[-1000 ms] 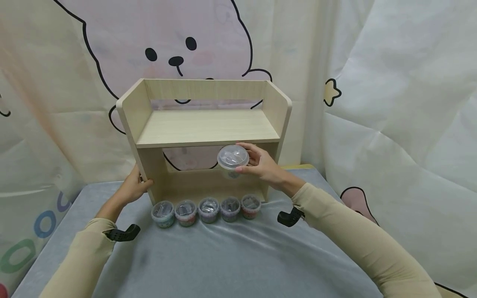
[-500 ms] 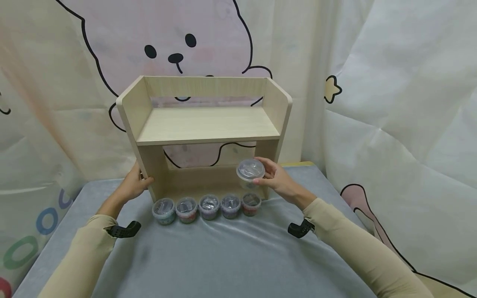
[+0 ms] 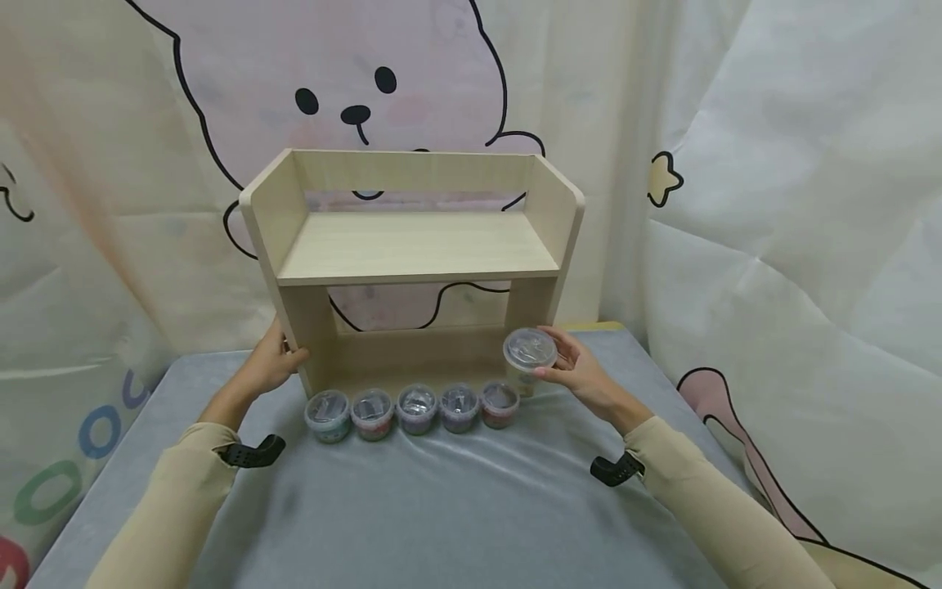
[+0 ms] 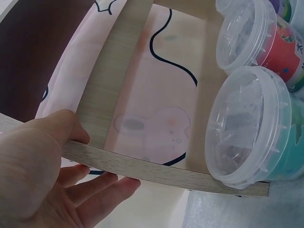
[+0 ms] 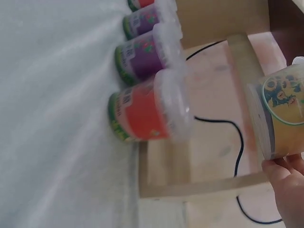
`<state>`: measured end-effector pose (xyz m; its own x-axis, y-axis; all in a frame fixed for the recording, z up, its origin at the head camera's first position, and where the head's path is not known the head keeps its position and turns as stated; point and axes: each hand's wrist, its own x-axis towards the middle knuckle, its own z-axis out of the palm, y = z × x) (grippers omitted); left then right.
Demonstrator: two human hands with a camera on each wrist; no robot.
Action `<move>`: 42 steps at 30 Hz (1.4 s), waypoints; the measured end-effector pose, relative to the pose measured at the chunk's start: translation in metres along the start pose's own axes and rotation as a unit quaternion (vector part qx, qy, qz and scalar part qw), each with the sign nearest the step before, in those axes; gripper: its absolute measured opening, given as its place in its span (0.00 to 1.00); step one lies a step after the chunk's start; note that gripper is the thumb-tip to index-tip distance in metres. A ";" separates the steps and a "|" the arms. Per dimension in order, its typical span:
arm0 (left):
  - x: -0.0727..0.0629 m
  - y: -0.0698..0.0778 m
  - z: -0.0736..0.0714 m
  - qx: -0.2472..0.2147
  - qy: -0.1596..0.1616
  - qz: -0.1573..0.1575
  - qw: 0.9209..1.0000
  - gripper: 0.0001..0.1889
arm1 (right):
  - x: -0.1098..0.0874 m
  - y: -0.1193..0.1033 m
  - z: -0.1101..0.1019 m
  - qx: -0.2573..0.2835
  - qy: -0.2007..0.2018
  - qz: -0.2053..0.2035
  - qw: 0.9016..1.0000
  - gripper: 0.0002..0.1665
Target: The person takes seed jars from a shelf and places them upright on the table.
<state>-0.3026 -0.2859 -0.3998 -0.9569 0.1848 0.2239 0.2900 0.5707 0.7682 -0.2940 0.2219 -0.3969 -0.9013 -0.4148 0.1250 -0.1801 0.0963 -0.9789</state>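
My left hand (image 3: pixel 268 364) grips the left side panel of a pale wooden two-tier shelf (image 3: pixel 419 245), thumb on one face and fingers on the other in the left wrist view. At the shelf's right front corner, my right hand (image 3: pixel 585 376) holds a lidded clear plastic tub (image 3: pixel 531 352) between thumb and fingers. In the right wrist view this tub (image 5: pixel 285 109) shows a yellow label with sunflowers. It is raised above the table, right of a row of similar tubs. The row's right-end tub (image 3: pixel 500 405) has a red label; its left-end tub (image 4: pixel 251 128) is teal.
Several lidded tubs, among them a purple-labelled one (image 5: pixel 145 54), stand in a line along the shelf's front foot. A grey-blue cloth (image 3: pixel 427 507) covers the table. Cartoon-printed curtains (image 3: pixel 603 123) hang behind and at both sides.
My right hand has carried the tub rightward and down, from in front of the shelf's middle opening to its right front corner. My left hand keeps its grip on the side panel.
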 end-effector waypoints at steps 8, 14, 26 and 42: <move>0.000 0.002 0.003 0.004 -0.002 -0.002 1.000 0.45 | -0.013 0.026 -0.015 0.006 0.010 0.007 1.000 0.48; -0.001 0.003 0.003 0.004 -0.001 -0.001 1.000 0.46 | -0.020 0.045 -0.027 -0.003 0.011 0.013 1.000 0.46; 0.001 0.002 -0.001 0.008 0.006 -0.002 1.000 0.45 | -0.021 0.077 -0.032 -0.019 -0.002 0.061 0.998 0.46; 0.000 0.001 0.002 0.018 0.007 -0.020 1.000 0.44 | -0.024 0.103 -0.036 0.001 -0.029 0.091 0.995 0.46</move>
<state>-0.3020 -0.2838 -0.4002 -0.9680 0.1493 0.2016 0.2507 0.6057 0.7552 -0.3051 0.2741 -0.4945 -0.8949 -0.4418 -0.0631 -0.0152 0.1716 -0.9850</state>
